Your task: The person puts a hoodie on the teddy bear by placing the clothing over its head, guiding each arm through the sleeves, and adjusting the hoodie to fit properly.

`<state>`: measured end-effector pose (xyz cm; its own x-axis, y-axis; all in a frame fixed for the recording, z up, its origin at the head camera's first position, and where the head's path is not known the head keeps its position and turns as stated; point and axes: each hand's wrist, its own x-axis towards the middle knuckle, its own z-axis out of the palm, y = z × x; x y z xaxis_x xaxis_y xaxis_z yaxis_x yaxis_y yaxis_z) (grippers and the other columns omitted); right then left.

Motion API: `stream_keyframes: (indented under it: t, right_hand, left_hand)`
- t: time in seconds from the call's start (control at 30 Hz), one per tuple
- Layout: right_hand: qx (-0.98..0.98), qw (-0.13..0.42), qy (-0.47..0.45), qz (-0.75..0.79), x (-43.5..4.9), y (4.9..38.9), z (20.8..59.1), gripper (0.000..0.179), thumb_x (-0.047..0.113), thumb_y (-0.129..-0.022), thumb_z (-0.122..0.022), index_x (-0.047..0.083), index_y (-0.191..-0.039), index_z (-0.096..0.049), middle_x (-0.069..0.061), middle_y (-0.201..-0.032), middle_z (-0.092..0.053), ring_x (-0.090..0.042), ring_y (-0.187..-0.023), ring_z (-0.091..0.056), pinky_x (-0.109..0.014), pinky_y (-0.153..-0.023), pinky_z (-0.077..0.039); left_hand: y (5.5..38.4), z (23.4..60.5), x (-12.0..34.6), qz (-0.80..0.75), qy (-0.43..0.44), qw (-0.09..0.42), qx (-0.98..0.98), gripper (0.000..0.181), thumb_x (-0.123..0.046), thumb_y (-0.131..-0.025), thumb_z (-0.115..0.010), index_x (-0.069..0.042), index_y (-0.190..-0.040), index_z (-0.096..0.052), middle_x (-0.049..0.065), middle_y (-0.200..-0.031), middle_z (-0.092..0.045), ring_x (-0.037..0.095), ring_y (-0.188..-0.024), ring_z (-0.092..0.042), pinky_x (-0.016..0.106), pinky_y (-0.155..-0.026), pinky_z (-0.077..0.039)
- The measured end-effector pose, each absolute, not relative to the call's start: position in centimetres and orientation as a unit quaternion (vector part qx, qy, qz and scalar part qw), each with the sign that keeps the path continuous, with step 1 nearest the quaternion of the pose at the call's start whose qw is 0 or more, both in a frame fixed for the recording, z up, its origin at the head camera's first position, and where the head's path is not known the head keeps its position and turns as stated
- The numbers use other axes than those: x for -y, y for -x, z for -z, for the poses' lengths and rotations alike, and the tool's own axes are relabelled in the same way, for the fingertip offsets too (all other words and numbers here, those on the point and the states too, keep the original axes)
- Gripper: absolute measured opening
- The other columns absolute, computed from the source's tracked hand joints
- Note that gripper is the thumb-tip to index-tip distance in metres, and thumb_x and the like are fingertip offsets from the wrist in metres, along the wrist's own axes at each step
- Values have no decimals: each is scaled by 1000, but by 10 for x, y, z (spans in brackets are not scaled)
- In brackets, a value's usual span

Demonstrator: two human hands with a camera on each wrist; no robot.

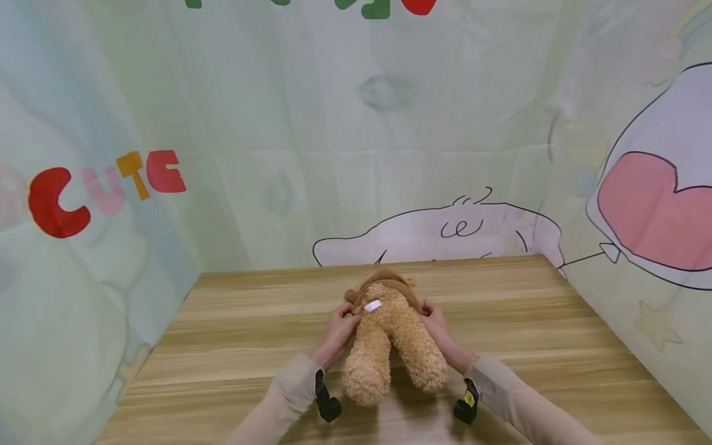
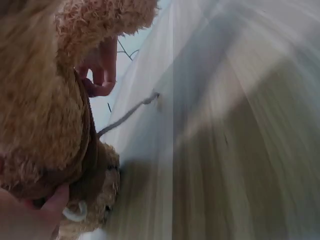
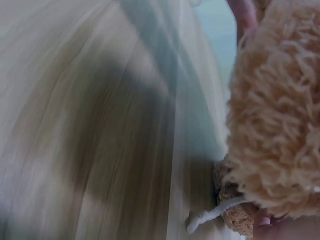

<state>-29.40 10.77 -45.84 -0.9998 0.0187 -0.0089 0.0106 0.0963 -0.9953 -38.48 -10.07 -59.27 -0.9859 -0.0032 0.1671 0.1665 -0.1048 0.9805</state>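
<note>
A tan, curly-furred plush bear (image 1: 406,321) is over the wood-grain table, its two legs toward me and a white label (image 1: 372,305) between body and legs. Brown clothing (image 1: 389,278) is bunched round its far end. At the bear's left side, my left hand (image 1: 340,330) pinches the brown cloth, thumb bent against it in the left wrist view. My right hand (image 1: 439,324) grips the opposite side at the clothing's edge, fingers curled. A pale knotted cord (image 2: 130,115) hangs from the clothing, and a cord (image 3: 215,215) shows in the right wrist view. The bear's head is mostly hidden.
The wooden table (image 1: 250,346) reaches back to a pale printed curtain (image 1: 250,154) that also covers both sides. Black wrist camera mounts (image 1: 327,398) sit below the long beige sleeves (image 1: 278,395).
</note>
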Motion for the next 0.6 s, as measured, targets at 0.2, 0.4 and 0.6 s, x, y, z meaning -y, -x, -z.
stream_keyframes:
  t: [0.2, 0.4, 0.6]
  right_hand:
    - [775, 18, 9, -632, -109, 298, 460, 18, 5, -81, -56, 2, -64, -49, 2, -54, -41, -10, -53, -40, -23, -55, -36]
    - [820, -7, 21, -571, -107, 297, 457, 19, 9, -79, -56, -5, -90, -62, -4, -67, -58, -10, -59, -48, -24, -58, -41]
    - [894, 113, -86, -425, -123, 289, 461, 8, -3, -74, -52, 3, -77, -48, -3, -60, -42, -11, -53, -35, -22, -50, -30]
  left_hand:
    - [377, 572, 90, 671, 64, 212, 708, 16, -3, -68, -56, -13, -57, -50, -4, -53, -43, 11, -50, -37, 23, -45, -27]
    - [334, 517, 89, 545, 124, 314, 768, 17, 7, -58, -49, -8, -55, -42, 0, -50, -33, 10, -46, -28, 22, -42, -19]
    - [292, 461, 80, 247, 202, 344, 883, 28, 11, -65, -61, 3, -92, -58, 14, -80, -51, 19, -56, -47, 25, -47, -40]
